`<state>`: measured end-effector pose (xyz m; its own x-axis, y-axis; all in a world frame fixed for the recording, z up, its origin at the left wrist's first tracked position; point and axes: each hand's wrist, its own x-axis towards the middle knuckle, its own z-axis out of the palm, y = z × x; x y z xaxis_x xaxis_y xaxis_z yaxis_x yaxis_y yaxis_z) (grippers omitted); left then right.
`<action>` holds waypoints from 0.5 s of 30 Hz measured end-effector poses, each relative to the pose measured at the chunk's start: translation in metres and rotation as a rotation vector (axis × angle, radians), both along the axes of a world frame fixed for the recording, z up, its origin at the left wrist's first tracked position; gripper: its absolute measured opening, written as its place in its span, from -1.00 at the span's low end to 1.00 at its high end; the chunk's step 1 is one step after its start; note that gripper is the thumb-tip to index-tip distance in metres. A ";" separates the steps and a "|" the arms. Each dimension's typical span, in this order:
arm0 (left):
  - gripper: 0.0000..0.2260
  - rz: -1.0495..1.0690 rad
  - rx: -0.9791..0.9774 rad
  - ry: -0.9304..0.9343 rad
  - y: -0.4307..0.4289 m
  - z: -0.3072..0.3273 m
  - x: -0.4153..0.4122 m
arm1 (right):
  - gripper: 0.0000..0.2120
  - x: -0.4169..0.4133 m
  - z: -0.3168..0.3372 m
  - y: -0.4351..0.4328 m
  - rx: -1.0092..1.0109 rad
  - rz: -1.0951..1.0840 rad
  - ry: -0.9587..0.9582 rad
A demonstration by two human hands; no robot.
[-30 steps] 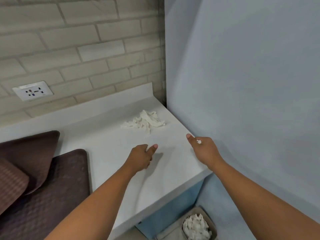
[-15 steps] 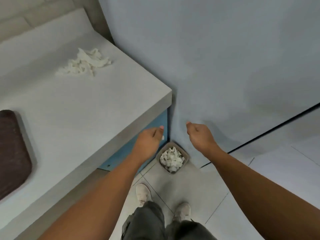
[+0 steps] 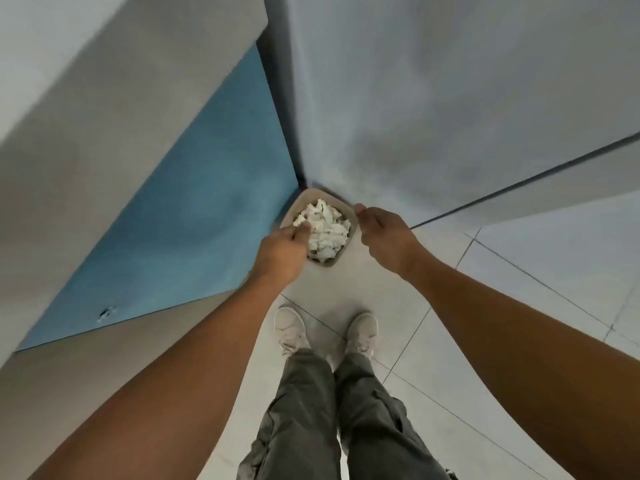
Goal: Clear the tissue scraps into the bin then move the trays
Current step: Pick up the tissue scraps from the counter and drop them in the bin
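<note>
2 curled hands are held at the bin [image 3: 322, 194] in the floor's [image 3: 346, 289] corner: left hand [image 3: 282, 252] over its heaped tissue scraps [image 3: 329, 230], right hand [image 3: 384, 233] beside the rim; contents cannot be told. Scraps released off-centre could be spilled.

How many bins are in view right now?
1. The bin sits on the floor in the corner between blue cabinet and wall, filled with tissue scraps; left hand over it, right hand beside its rim.
</note>
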<state>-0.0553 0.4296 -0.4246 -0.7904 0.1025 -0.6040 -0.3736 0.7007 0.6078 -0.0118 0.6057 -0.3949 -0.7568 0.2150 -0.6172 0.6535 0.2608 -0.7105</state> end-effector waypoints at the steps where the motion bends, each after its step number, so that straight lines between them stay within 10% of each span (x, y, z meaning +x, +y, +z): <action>1: -0.60 -0.013 -0.019 -0.032 -0.001 -0.021 -0.002 | -0.63 -0.001 -0.016 0.000 -0.072 -0.059 -0.028; 7: -0.83 -0.087 -0.004 -0.158 -0.006 -0.133 -0.014 | -0.89 0.002 -0.119 -0.005 -0.210 -0.206 -0.185; 15: -0.65 -0.286 -0.197 0.058 0.002 -0.241 -0.047 | -0.86 0.047 -0.226 -0.012 -0.038 -0.062 -0.118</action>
<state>-0.1021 0.4315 -0.6656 -0.7802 0.2108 -0.5889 -0.1139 0.8779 0.4651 0.0348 0.5934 -0.6205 -0.6642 0.2337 -0.7101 0.7474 0.1916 -0.6361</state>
